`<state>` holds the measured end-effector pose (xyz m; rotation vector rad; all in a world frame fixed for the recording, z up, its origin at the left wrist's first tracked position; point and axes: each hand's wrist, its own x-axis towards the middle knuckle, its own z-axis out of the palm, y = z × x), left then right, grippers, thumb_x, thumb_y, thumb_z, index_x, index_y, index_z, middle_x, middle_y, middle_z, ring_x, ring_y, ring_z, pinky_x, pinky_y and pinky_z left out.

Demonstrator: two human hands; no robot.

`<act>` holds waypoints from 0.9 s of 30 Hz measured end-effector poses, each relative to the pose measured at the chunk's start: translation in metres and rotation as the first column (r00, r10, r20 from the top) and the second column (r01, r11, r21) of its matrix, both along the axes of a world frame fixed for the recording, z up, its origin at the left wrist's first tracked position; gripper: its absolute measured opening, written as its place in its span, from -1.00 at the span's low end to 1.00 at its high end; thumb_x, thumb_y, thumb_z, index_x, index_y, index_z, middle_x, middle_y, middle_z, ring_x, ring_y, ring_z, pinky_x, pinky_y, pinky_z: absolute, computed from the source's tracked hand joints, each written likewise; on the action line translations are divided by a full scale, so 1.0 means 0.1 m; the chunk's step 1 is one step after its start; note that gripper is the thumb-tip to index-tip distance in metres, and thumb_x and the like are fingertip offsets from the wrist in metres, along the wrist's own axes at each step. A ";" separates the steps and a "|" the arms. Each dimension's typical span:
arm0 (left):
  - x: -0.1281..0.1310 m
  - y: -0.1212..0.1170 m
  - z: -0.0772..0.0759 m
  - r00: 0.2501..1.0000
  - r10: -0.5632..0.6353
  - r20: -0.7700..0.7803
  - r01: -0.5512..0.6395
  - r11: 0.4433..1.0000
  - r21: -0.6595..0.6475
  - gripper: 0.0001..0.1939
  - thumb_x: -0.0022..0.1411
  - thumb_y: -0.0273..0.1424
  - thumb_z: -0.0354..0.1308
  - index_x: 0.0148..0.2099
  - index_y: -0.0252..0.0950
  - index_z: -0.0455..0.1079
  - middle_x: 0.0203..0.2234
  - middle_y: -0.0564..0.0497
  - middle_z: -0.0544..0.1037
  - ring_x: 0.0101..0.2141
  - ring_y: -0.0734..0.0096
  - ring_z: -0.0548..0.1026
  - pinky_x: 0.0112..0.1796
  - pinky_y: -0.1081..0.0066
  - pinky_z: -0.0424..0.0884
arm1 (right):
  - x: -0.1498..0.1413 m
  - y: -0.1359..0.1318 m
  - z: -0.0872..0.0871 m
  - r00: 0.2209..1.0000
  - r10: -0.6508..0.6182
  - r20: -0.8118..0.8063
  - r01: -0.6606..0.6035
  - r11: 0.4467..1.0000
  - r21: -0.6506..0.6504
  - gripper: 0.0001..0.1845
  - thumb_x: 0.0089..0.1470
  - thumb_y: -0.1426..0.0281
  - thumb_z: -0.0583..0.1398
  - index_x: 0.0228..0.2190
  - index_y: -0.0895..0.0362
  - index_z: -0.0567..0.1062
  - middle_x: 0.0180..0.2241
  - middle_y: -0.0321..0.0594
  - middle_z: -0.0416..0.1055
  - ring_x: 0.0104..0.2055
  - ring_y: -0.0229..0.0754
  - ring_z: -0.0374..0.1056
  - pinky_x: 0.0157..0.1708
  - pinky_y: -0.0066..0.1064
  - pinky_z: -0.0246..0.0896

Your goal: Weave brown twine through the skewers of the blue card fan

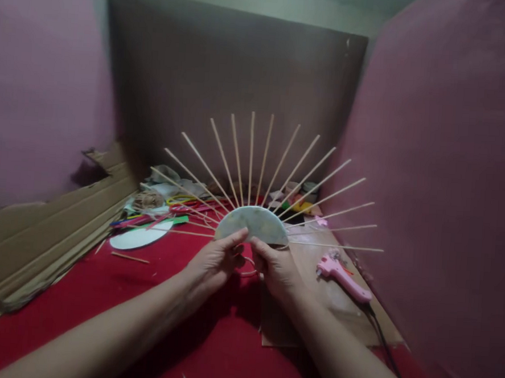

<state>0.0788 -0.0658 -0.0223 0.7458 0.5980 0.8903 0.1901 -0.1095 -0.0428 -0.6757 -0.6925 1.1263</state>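
Note:
Both hands hold up a pale half-round piece [253, 220] with thin wooden sticks [251, 155] fanning out from its curved edge. My left hand [220, 258] is closed on the lower left of the piece, thumb flat on its face. At the lower right, my right hand [276, 264] pinches the straight edge, the thumb close to the other one. The fingers behind the piece are partly hidden. A thin loop of cord [248, 267] shows between the hands; where its ends go I cannot tell.
A pink glue gun [343, 278] with a black cable lies on a wooden board [310, 295] at right. On the red cloth [152, 297] at left are a white oval [140, 236] and a loose stick [129, 257]. Twine [148, 201] and craft supplies line the back; cardboard [57, 228] borders the left.

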 end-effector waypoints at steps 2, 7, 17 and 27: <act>0.02 0.05 0.04 1.000 0.009 0.012 -0.008 0.997 -0.073 -0.81 0.01 -0.47 0.27 -0.32 -0.33 0.32 -0.57 0.11 0.41 -0.66 0.64 0.31 -0.64 0.59 0.28 | -0.01 -0.03 0.06 0.999 -0.020 0.047 0.019 1.000 0.023 -0.76 -0.22 0.43 0.34 -0.65 0.19 0.35 -0.76 -0.52 0.13 -0.71 -0.49 -0.07 -0.71 -0.60 -0.15; -0.01 0.17 0.15 0.988 0.054 0.142 -0.041 0.995 -0.091 -0.94 0.16 -0.52 0.12 -0.33 -0.31 0.28 -0.61 0.12 0.37 -0.69 0.66 0.30 -0.74 0.65 0.16 | 0.03 -0.07 0.16 0.996 0.001 0.093 -0.010 0.996 0.091 -0.83 -0.23 0.42 0.32 -0.56 0.18 0.41 -0.73 -0.53 0.13 -0.70 -0.49 -0.11 -0.69 -0.58 -0.17; -0.13 0.20 0.15 0.970 0.054 0.239 -0.030 0.994 -0.101 -0.91 0.24 -0.55 -0.03 -0.24 -0.35 0.29 -0.51 0.01 0.44 -0.65 0.56 0.36 -0.70 0.60 0.26 | 0.00 -0.07 0.15 0.986 -0.114 0.118 0.108 0.993 0.055 -0.72 -0.04 0.22 0.21 -0.53 0.13 0.28 -0.76 -0.54 -0.01 -0.73 -0.46 -0.17 -0.73 -0.57 -0.30; -0.03 0.02 0.14 0.981 -0.047 0.186 0.065 0.994 -0.092 -0.86 0.26 -0.51 -0.03 -0.31 -0.41 0.33 -0.55 -0.03 0.47 -0.61 0.46 0.42 -0.70 0.52 0.28 | -0.06 -0.05 0.03 0.978 -0.097 0.184 0.083 0.993 0.080 -0.78 -0.06 0.25 0.26 -0.47 0.18 0.50 -0.65 -0.43 0.17 -0.65 -0.46 -0.06 -0.67 -0.56 -0.16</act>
